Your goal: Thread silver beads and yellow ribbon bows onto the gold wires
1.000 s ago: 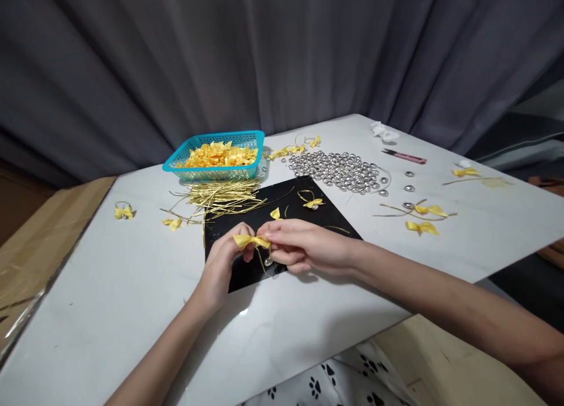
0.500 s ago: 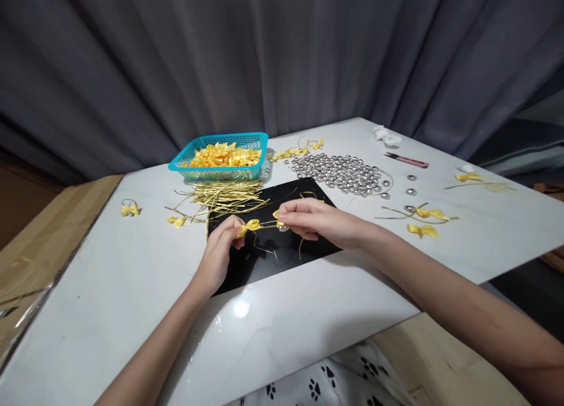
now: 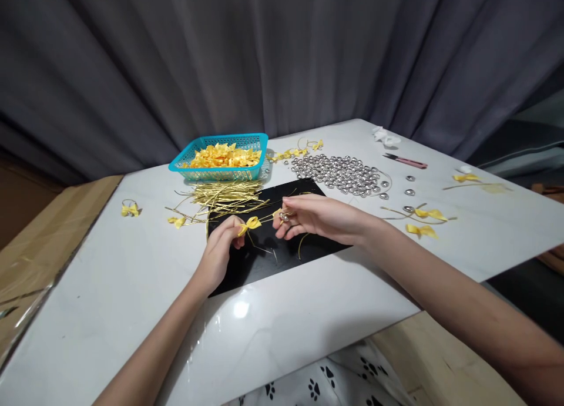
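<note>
Pinched in my left hand is a yellow ribbon bow on a thin gold cord. The cord runs tight from that bow to the fingers of my right hand. There a shiny silver bead sits at the fingertips, with a second yellow bow partly hidden beside it. My right thumb and fingers are curled loosely around this end. Both hands are above a black board, where a thin thread or wire dangles below the left bow.
Behind the board lie a bundle of gold cords and a blue basket of yellow bows. A heap of silver beads spreads to its right. Pink-handled snips and finished-looking bow pieces lie farther right on the white table.
My right hand has turned and loosened its fingers, so the silver bead now shows at the fingertips. My left hand stays in place with its bow.
</note>
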`<state>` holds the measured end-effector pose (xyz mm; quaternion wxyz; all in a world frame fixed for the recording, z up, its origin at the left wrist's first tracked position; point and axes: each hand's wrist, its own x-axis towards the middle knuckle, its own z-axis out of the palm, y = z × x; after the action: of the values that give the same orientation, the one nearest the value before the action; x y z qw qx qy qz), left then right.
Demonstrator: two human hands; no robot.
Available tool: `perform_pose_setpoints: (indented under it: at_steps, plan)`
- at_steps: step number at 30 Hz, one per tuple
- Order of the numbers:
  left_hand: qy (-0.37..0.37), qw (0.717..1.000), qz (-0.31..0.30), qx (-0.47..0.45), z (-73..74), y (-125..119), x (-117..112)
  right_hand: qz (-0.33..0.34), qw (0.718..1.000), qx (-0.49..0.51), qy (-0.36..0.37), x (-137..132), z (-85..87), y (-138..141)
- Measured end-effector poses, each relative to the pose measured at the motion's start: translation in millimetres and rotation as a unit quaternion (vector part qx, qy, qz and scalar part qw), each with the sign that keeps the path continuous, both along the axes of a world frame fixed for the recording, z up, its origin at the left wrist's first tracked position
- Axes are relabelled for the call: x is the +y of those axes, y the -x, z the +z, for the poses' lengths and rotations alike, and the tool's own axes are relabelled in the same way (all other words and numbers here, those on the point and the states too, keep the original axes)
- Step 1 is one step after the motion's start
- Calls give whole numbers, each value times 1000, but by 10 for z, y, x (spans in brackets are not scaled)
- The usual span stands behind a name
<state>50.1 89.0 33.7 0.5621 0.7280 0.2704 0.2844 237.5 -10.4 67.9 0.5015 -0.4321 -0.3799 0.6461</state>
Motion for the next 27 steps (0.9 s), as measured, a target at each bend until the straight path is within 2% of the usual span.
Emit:
perform_pose_setpoints:
  at_steps: [3,6,12,17,20,24,27]
  plan:
    - [-12,1000,4,-1,-17,17,26,-3,999,22,-23,0,-7,2]
    - [-12,1000,5,-6,-35,26,56,-14,999,-4,-50,-5,0,-7]
    - [21,1000,-20,-6,-37,19,79,15,998,-15,-63,-14,19,-101]
    - [-24,999,-28,14,27,53,73,121,992,-39,-17,-33,24,-238]
    - [-60,997,-38,21,58,71,68,173,982,-63,-30,-44,17,-272]
    - [-70,996,-53,17,54,71,62,102,990,-28,-95,-44,13,-237]
    - [-75,995,-56,16,25,61,76,62,992,15,-112,-49,21,-187]
